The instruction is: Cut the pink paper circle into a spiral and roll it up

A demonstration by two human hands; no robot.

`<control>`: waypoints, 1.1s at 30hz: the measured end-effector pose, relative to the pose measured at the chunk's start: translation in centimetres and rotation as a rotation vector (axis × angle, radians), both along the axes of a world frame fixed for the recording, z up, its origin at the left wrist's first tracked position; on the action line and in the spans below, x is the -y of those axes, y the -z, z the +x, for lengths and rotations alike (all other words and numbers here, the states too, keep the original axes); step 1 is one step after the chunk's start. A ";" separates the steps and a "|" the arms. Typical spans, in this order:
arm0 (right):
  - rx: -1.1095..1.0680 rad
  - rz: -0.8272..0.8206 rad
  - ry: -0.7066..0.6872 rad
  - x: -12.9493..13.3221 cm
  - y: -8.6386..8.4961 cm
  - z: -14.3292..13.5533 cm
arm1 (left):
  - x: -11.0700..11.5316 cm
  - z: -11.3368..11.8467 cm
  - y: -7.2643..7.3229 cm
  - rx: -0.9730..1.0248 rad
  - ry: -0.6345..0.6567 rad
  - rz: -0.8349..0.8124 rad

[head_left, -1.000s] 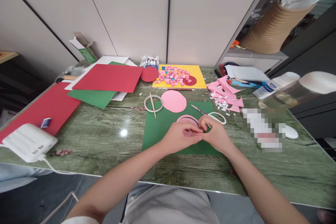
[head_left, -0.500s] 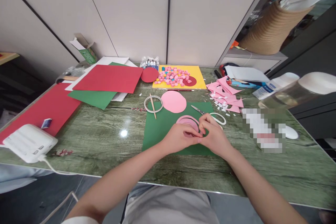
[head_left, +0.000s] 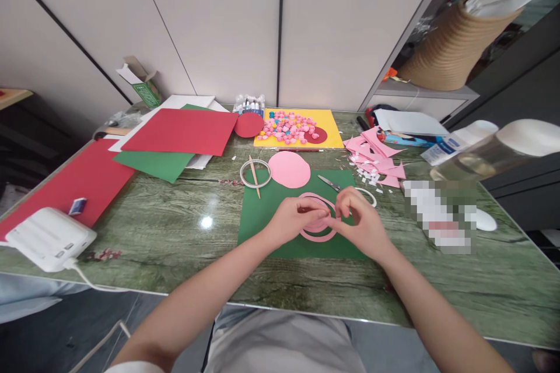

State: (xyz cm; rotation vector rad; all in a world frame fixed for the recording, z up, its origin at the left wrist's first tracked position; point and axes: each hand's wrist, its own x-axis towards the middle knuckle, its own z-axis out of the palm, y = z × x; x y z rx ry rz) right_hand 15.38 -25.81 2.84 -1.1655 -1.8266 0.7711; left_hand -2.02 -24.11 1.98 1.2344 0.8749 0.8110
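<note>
A pink paper piece cut into a ring-like band with more pink paper inside it is over the green sheet. My left hand pinches its inner part from the left, fingertips pressed together. Close against it, my right hand has its fingers curled and its thumb at the pink paper's right edge. What lies right between the fingertips is partly hidden. Just beyond my right hand are scissors with white handles, partly covered by that hand. A pink paper circle lies at the green sheet's far edge.
A clear ring and a wooden stick lie left of the circle. Behind, a yellow sheet bears many small pink pieces. Pink scraps lie right, red sheets left, a white charger front left.
Both hands have shifted slightly; my left hand moved up and left, and the right hand's fingers spread a little from it. More of the pink band now shows below the fingers.
</note>
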 end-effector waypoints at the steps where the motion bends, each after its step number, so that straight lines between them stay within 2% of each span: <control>1: -0.048 -0.001 0.010 -0.1 0.1 0.2 | -0.1 0.0 0.0 -0.005 0.001 0.019; 5: -0.149 -0.038 0.051 -0.4 0.6 0.5 | 0.0 -0.1 0.1 -0.033 0.028 0.094; 17: -0.097 0.001 0.058 -0.5 0.9 0.1 | 0.6 0.0 -0.5 -0.140 -0.037 0.290; 24: 0.053 0.167 0.086 -0.1 0.7 0.0 | 1.0 0.2 -0.7 -0.219 -0.064 0.328; 28: 0.119 0.275 0.129 0.1 0.8 -0.1 | 1.2 0.2 -1.0 -0.156 -0.067 0.319; 33: 0.171 0.393 0.175 0.1 1.4 0.2 | 1.2 0.2 -0.8 -0.089 -0.058 0.230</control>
